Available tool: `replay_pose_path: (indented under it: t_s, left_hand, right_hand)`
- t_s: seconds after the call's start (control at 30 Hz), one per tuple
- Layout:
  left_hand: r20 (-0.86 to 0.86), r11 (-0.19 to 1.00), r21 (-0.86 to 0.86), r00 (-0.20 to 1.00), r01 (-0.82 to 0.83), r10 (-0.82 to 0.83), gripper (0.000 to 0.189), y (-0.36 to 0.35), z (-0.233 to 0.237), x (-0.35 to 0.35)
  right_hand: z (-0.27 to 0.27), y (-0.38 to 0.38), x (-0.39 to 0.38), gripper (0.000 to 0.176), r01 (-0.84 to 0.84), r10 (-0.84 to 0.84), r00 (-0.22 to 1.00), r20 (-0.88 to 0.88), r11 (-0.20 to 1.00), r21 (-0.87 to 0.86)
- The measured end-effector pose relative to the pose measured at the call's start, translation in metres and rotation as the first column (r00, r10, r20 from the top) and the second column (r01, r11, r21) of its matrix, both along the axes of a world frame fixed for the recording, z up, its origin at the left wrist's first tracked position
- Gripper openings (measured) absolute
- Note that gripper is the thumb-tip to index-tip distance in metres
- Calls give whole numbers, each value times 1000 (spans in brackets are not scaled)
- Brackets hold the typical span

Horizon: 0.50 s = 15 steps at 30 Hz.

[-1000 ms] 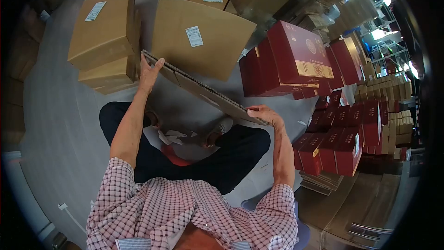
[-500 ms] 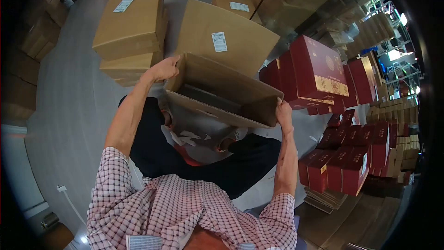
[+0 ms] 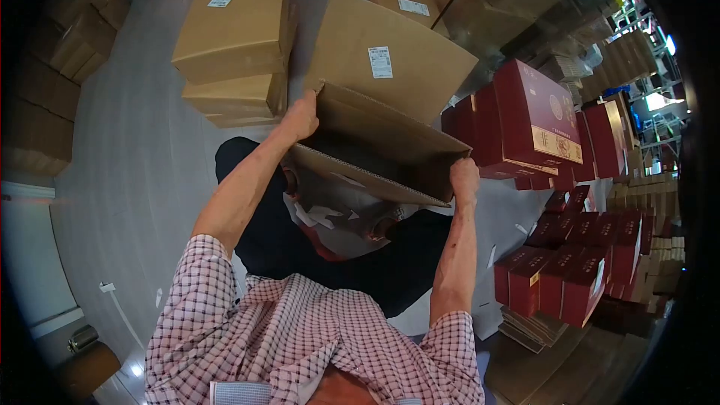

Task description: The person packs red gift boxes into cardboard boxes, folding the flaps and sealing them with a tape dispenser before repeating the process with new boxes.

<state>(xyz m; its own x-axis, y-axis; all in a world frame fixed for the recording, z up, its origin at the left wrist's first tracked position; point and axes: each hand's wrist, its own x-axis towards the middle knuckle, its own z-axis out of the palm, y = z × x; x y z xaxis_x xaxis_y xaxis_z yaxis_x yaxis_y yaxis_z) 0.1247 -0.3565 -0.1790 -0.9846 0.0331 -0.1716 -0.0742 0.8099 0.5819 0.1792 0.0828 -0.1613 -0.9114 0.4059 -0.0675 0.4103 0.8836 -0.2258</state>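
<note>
An empty cardboard box (image 3: 375, 142) is held in the air in front of the seated person, above the knees, with its open side turned up and toward the camera. The left hand (image 3: 302, 116) is closed on the far left corner of the box. The right hand (image 3: 465, 178) is closed on the near right corner, with the fingers curled over the rim. How the left thumb is placed cannot be told.

The box is judged to be light, because it is empty and only made of corrugated board. Its walls are thin and can bend inward if they are pressed in the middle, so the shape is not very stiff. The corners and folded edges are the firmest places, and a hold on two opposite corners is considered the most stable. The surface is dry and matte, so slipping is not much expected.

Sealed brown cartons (image 3: 236, 19) are stacked at the far left. A large labelled carton (image 3: 390, 52) stands just behind the held box. Red gift boxes (image 3: 540, 116) are piled at the right.
</note>
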Motion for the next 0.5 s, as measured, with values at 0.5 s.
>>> replay_pose_path:
  t_s: [0.5]
  left_hand:
    - [710, 906, 88, 665, -413, 234, 65, 20, 47, -36]
  right_hand:
    - [-22, -65, -14, 26, -205, 191, 979, 76, 943, 262]
